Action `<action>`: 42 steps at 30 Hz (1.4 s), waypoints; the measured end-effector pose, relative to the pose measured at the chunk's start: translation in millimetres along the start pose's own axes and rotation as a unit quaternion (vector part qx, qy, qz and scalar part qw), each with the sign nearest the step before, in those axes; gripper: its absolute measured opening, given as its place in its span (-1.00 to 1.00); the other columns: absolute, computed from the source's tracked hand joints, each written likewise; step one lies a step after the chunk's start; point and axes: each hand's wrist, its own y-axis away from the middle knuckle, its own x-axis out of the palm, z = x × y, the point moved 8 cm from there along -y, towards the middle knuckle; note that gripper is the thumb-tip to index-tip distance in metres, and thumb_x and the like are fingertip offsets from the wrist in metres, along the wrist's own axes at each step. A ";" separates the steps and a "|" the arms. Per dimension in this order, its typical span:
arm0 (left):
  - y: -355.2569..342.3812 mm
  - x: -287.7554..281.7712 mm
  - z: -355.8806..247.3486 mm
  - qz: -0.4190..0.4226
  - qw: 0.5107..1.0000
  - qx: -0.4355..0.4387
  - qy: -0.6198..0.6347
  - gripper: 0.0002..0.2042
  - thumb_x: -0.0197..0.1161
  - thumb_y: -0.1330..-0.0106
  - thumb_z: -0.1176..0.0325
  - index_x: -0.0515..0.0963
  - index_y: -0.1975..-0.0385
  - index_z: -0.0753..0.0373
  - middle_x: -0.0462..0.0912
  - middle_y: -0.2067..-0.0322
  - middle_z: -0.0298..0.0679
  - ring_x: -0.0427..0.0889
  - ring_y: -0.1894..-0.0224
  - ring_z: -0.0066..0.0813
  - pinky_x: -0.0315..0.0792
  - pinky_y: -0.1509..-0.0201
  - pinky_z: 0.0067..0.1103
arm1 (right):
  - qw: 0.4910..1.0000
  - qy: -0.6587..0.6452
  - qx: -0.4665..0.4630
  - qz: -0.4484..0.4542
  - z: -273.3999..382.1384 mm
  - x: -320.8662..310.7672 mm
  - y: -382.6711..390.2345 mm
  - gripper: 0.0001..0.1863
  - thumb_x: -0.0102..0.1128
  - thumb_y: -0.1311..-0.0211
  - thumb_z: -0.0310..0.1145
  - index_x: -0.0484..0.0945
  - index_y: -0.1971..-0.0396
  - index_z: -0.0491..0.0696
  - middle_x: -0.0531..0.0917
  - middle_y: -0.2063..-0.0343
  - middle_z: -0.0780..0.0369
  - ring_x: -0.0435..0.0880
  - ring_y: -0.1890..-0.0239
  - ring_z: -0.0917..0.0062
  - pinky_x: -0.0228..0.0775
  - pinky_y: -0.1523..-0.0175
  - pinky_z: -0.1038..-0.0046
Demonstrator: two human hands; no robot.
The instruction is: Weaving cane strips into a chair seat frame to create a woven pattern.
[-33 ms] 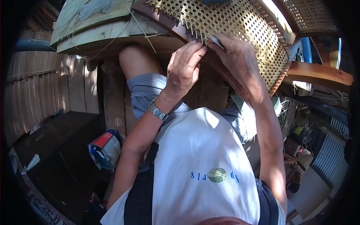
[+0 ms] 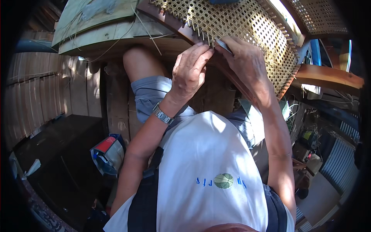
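My left hand has its fingers bent together at the wooden pegs along the frame edge; what, if anything, is between the fingertips is hidden. Just right of it, my right hand grips a small flat metal tool, its fingers curled at the same edge. The woven cane panel has a hexagonal-hole pattern in a reddish wooden frame, with short pegs standing along its near-left and right edges.
A pale green wooden work surface with loose strands lies at upper left. Another cane panel and a curved wooden piece are at right. My bent knee is beneath. A bag rests low left, beside dark furniture.
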 end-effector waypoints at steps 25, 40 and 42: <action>1.0 -2.2 6.6 -0.009 1.000 0.020 0.004 -0.42 0.35 0.19 0.70 0.65 0.02 0.16 0.62 -0.03 -0.35 0.60 -0.11 -0.32 0.52 -0.12 -0.45 | 0.997 -0.016 0.027 -0.065 7.1 1.2 5.1 -0.88 0.36 -0.20 -0.48 0.66 0.26 -0.08 0.75 0.33 0.19 0.77 0.38 0.36 0.59 0.31 0.42; -1.8 -5.1 4.4 -0.004 1.000 0.008 0.004 -0.62 0.33 -0.04 0.57 0.64 0.07 0.22 0.62 0.02 -0.31 0.60 -0.09 -0.33 0.49 -0.11 -0.40 | 0.967 -0.170 0.160 -0.107 6.5 -41.8 14.7 -0.82 0.36 -0.23 -0.59 0.71 0.17 -0.15 0.77 0.33 0.34 0.53 0.45 0.83 0.33 0.33 0.78; -3.0 -4.9 5.0 0.003 1.000 0.006 0.012 -0.56 0.33 0.00 0.58 0.62 0.03 0.22 0.62 0.04 -0.28 0.60 -0.06 -0.30 0.48 -0.11 -0.38 | 0.972 -0.153 0.166 -0.065 2.0 -24.3 23.0 -0.84 0.38 -0.25 -0.51 0.71 0.18 -0.16 0.76 0.35 0.34 0.58 0.39 0.78 0.40 0.25 0.70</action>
